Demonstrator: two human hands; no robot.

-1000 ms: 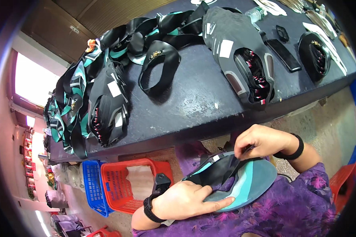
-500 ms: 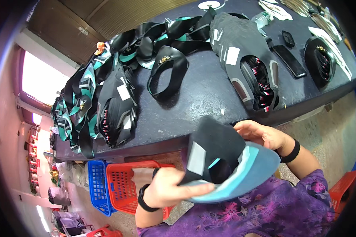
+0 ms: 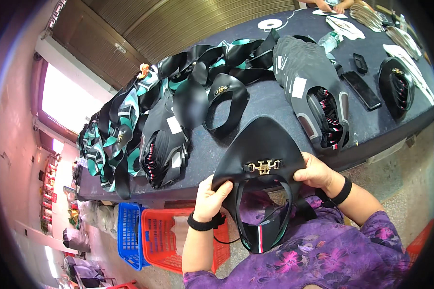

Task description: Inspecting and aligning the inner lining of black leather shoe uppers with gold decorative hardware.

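Observation:
A black shoe upper (image 3: pixel 262 139) with a gold metal ornament (image 3: pixel 264 167) hangs between my two hands, its outer face upward and its toe toward the table. My left hand (image 3: pixel 210 198) pinches its left edge, with the thumb on top. On the opposite edge, my right hand (image 3: pixel 317 172) grips it the same way. The upper's opening shows my purple clothing through it, and a red, white and dark striped ribbon (image 3: pixel 260 239) marks the end nearest me. A similar black upper (image 3: pixel 232 107) lies on the table beyond.
On the dark table (image 3: pixel 255 103) are a long stack of grey-black uppers (image 3: pixel 299 60), another stack (image 3: pixel 155 161), a tangled heap of black and green uppers (image 3: pixel 125 115), a phone (image 3: pixel 361 90) and a bottle (image 3: pixel 329 42). Red (image 3: pixel 152 241) and blue (image 3: pixel 128 236) baskets stand below. Another person's hands (image 3: pixel 340 6) work at the far edge.
The upper has been turned from its light blue lining side to its black outer face. Both hands now hold its opposite edges. The view has shifted, and another person's hands show at the far edge.

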